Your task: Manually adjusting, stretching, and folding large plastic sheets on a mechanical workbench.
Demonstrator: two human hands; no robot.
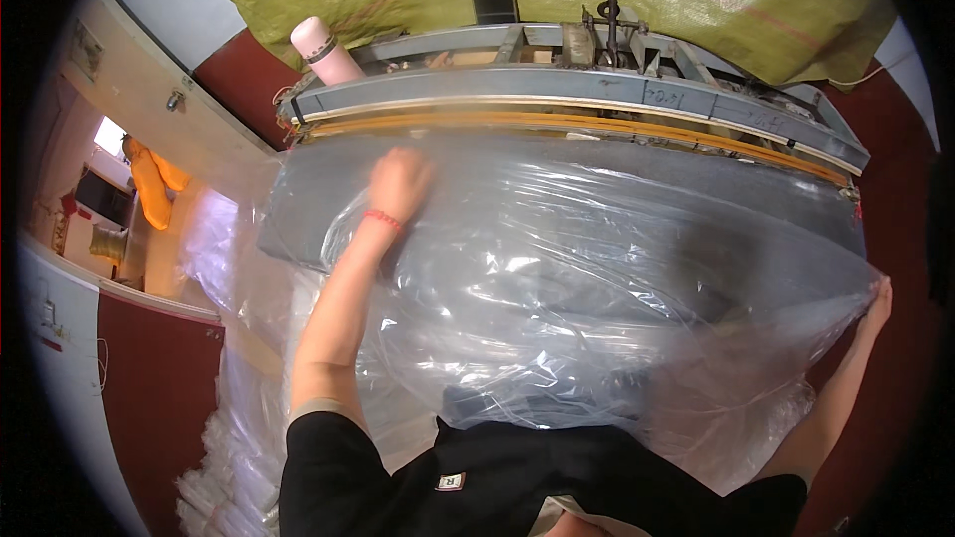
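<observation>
A wide sheet of clear plastic film (557, 259) spreads over a grey worktop in front of me and hangs toward my body in wrinkles. My right hand (879, 300) is closed on the film's edge at the far right and pulls it into gathered folds. My left hand (401, 182), with a red bracelet at the wrist, is over the left part of the film near the far edge of the worktop. Its fingers are smeared by motion, so I cannot make out their pose or whether they grip the film.
Behind the worktop runs a long grey metal frame (587, 85) with orange strips (557, 122) along its front and a dark clamp (612, 30) on top. A pink bottle (326, 50) stands at its left. More film (239, 457) lies bunched at the lower left, below a doorway.
</observation>
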